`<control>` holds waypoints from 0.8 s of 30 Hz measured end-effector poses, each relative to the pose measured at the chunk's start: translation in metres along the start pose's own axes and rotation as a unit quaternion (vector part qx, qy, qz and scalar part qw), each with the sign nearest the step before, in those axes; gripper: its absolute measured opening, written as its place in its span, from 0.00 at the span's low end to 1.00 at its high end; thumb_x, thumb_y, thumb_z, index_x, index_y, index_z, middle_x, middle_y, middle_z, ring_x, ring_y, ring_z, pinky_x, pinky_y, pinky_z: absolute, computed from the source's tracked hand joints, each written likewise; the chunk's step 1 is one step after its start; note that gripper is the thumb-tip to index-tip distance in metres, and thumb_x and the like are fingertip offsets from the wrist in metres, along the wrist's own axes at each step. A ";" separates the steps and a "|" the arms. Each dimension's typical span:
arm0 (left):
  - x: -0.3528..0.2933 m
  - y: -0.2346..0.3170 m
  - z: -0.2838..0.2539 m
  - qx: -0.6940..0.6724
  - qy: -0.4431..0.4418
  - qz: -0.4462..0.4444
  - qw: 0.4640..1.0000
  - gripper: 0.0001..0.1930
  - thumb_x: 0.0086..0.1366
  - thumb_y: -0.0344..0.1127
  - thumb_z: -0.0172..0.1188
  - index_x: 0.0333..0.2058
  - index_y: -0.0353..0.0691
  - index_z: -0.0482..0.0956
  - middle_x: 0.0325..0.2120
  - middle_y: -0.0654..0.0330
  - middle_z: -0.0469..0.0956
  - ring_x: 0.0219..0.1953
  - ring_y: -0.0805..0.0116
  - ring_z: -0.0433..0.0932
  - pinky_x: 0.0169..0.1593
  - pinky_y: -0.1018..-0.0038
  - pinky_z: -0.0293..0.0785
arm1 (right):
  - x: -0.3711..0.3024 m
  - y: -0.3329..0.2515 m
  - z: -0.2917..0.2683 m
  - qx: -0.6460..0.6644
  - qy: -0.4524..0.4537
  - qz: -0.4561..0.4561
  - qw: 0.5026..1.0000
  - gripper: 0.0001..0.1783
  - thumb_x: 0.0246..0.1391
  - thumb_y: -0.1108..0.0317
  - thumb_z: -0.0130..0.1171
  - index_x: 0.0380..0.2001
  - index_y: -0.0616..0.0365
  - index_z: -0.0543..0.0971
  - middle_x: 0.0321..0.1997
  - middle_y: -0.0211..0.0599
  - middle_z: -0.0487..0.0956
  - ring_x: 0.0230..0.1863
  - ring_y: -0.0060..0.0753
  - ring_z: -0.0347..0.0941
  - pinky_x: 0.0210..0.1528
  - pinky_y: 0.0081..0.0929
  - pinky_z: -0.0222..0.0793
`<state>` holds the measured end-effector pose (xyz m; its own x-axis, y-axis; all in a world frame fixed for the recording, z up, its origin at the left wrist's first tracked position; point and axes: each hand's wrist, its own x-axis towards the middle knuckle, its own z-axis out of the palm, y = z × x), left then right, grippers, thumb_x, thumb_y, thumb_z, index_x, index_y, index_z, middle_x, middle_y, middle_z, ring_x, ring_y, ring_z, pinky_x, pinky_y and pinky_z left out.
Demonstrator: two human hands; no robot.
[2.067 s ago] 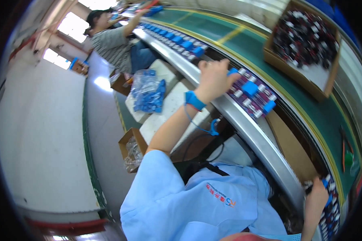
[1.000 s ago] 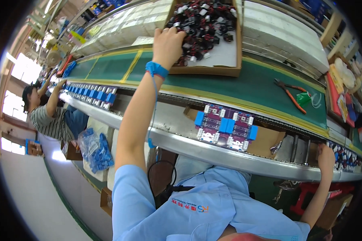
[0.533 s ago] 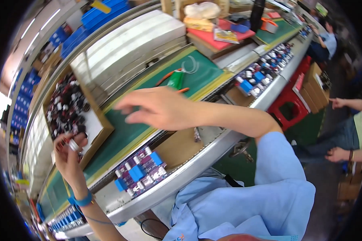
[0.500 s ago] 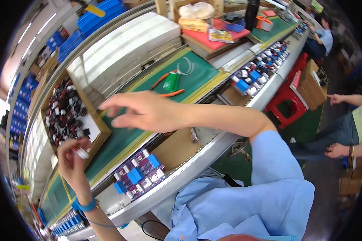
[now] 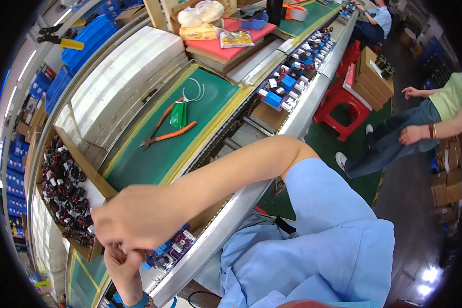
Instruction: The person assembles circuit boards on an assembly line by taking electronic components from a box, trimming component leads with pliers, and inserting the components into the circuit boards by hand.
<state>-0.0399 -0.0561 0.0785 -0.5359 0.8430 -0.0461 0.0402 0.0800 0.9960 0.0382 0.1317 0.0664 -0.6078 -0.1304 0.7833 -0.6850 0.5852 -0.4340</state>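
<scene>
My right hand [image 5: 138, 215] reaches across to the left, its fingers curled down and closed against those of my left hand [image 5: 122, 267]. The left fingers are pinched together too, partly covered by the right hand. Whatever lies between the fingertips is hidden. Just beneath and to the right sits a purple circuit board [image 5: 178, 245] with blue and white parts, half covered by my hands. Left of the hands, an open cardboard box [image 5: 103, 186] holds a heap of small wired connectors [image 5: 64, 187] in black, white and red.
Orange-handled pliers [image 5: 175, 131] and a green packet [image 5: 178, 114] lie on the green mat [image 5: 131, 167]. More populated boards [image 5: 287, 84] line the metal rail [image 5: 303, 115]. A red stool [image 5: 344, 110] with cartons stands right; another person [image 5: 421, 126] is beside it.
My right hand has swung left and down to meet my left hand, which earlier held a small white connector with red wires. The whole view has shifted, showing the pliers fully.
</scene>
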 end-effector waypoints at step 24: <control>0.029 -0.036 -0.032 0.374 0.166 0.252 0.877 0.11 0.69 0.31 0.55 0.44 0.29 0.78 0.38 0.59 0.76 0.37 0.71 0.74 0.47 0.74 0.72 | -0.013 0.024 -0.001 -0.195 0.008 0.054 0.979 0.10 0.42 0.67 0.64 0.24 0.61 0.75 0.30 0.39 0.75 0.30 0.36 0.75 0.23 0.34 0.69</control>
<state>-0.0836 -0.0513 0.0438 -0.5019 0.6795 0.5352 0.8183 0.1726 0.5482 0.0304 0.1480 0.0463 -0.6588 -0.0403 0.7512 -0.4103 0.8562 -0.3139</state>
